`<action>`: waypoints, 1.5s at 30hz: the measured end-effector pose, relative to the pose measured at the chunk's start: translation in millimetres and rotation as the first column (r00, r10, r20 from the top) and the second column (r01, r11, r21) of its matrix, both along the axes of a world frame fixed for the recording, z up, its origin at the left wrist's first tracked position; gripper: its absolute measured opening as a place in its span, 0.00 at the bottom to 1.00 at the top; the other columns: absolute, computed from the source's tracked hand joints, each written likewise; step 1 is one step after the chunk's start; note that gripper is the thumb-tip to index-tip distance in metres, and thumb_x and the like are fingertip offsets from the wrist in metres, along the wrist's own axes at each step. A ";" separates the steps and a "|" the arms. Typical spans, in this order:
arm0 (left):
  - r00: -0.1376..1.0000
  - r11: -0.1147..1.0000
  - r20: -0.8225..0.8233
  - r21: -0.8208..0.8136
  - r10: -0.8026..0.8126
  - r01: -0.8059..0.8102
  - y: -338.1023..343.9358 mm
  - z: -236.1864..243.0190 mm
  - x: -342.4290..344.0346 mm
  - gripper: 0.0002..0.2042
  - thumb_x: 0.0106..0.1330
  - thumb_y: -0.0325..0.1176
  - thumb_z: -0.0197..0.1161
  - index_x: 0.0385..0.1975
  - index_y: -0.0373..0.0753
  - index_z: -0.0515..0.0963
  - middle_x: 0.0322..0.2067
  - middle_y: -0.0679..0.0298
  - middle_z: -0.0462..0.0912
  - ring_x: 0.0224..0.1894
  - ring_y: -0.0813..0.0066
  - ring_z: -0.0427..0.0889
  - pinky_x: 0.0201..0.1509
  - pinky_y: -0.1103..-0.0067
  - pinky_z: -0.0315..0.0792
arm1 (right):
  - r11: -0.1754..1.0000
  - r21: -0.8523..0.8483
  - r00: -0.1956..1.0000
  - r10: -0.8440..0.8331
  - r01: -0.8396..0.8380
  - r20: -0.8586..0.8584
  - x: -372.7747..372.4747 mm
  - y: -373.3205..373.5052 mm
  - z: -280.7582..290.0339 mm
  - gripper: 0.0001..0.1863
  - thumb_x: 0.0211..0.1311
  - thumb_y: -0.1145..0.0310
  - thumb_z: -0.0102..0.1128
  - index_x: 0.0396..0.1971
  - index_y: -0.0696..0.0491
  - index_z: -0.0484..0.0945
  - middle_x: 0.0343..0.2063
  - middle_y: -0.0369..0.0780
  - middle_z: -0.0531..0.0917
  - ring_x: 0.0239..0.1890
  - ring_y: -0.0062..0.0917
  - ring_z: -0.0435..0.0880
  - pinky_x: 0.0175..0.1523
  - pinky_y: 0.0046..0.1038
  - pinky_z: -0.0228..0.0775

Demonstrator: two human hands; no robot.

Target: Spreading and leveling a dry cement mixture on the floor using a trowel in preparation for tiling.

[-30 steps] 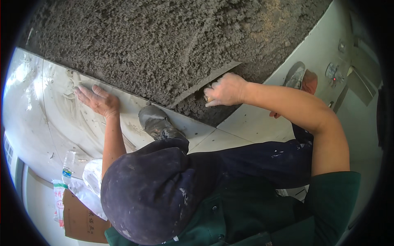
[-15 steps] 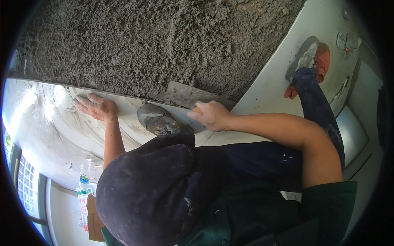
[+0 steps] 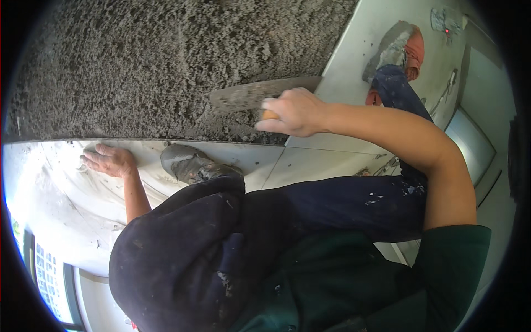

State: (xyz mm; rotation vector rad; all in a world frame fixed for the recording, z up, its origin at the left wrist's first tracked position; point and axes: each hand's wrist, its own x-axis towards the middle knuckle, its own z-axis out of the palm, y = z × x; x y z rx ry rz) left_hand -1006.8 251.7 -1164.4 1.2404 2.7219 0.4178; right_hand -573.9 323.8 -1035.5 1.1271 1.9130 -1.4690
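Observation:
My right hand (image 3: 290, 113) is closed on the orange handle of a long steel trowel (image 3: 235, 97), whose grey, mortar-smeared blade lies over the bed of rough dark grey mortar (image 3: 138, 61), near its right-hand corner. My left hand (image 3: 110, 161) rests with fingers spread on white floor tiles (image 3: 66, 180), just below the mortar's lower edge. A grey, dirt-caked boot (image 3: 185, 163) is on the tile beside my left hand. Tiles also border the mortar along its right side.
My other boot (image 3: 384, 50) stands on the right-hand tiles with a red cloth (image 3: 415, 50) beside it. A small device (image 3: 445, 19) with a red light and some tools (image 3: 448, 88) lie farther right. A window (image 3: 47, 271) shows at the lower left.
My right hand has brought the trowel up the picture, further onto the mortar. The view has shifted, so the mortar's lower edge and my left hand sit lower in the picture.

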 end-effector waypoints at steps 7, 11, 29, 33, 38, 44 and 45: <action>0.999 1.000 -0.027 0.013 0.023 -0.023 8.5 7.8 0.7 0.35 0.75 0.54 0.37 0.70 0.28 0.52 0.71 0.40 0.49 0.74 0.46 0.44 0.76 0.60 0.42 | 0.876 0.076 0.878 0.478 -0.476 -0.019 41.4 -11.6 -7.7 0.27 0.64 0.41 0.53 0.27 0.54 0.76 0.18 0.46 0.81 0.27 0.45 0.83 0.35 0.44 0.74; 0.999 1.000 -0.046 0.001 0.016 -0.016 3.4 6.1 -4.7 0.35 0.75 0.54 0.37 0.70 0.28 0.53 0.71 0.41 0.49 0.75 0.47 0.44 0.76 0.60 0.42 | 0.856 0.058 0.856 0.517 -0.514 -0.032 63.7 -5.9 -0.5 0.27 0.63 0.40 0.53 0.27 0.54 0.77 0.18 0.45 0.81 0.26 0.44 0.84 0.35 0.43 0.74; 1.000 0.999 -0.017 -0.030 0.023 -0.023 2.1 -0.3 1.9 0.35 0.75 0.55 0.37 0.70 0.29 0.53 0.71 0.43 0.51 0.74 0.48 0.47 0.76 0.61 0.45 | 0.696 0.015 0.694 0.718 -0.718 -0.057 64.8 -35.5 -13.5 0.26 0.63 0.42 0.53 0.29 0.53 0.79 0.20 0.44 0.83 0.27 0.40 0.85 0.34 0.41 0.77; 0.998 0.999 -0.046 -0.020 0.036 -0.036 6.0 13.8 -8.1 0.35 0.75 0.54 0.37 0.70 0.28 0.53 0.71 0.43 0.50 0.74 0.47 0.47 0.76 0.61 0.44 | 0.733 0.009 0.730 0.678 -0.680 -0.085 62.0 -12.3 -0.2 0.26 0.62 0.41 0.53 0.29 0.52 0.79 0.20 0.43 0.83 0.27 0.40 0.85 0.34 0.40 0.77; 0.999 0.999 -0.038 0.029 0.014 -0.013 -3.2 -5.5 -4.4 0.34 0.75 0.53 0.39 0.69 0.29 0.55 0.70 0.42 0.54 0.74 0.48 0.49 0.76 0.62 0.44 | 0.675 -0.018 0.675 0.736 -0.738 -0.060 60.4 -21.0 -19.7 0.27 0.63 0.40 0.51 0.30 0.51 0.83 0.25 0.43 0.85 0.32 0.40 0.86 0.37 0.40 0.78; 0.999 0.999 -0.021 -0.003 0.046 -0.046 2.2 6.5 -3.4 0.34 0.75 0.53 0.39 0.71 0.31 0.53 0.72 0.44 0.50 0.75 0.49 0.46 0.76 0.61 0.43 | 0.889 0.263 0.923 0.384 -0.375 0.022 73.9 63.9 -15.8 0.27 0.61 0.38 0.54 0.22 0.50 0.75 0.16 0.46 0.80 0.21 0.45 0.81 0.27 0.44 0.73; 0.999 0.999 -0.025 0.013 0.048 -0.047 1.8 6.4 -3.2 0.33 0.75 0.52 0.40 0.70 0.30 0.54 0.71 0.43 0.51 0.74 0.48 0.47 0.76 0.61 0.43 | 0.907 0.327 0.960 0.278 -0.265 0.008 76.5 63.9 -13.4 0.26 0.60 0.39 0.56 0.23 0.50 0.75 0.15 0.45 0.79 0.20 0.44 0.81 0.26 0.44 0.73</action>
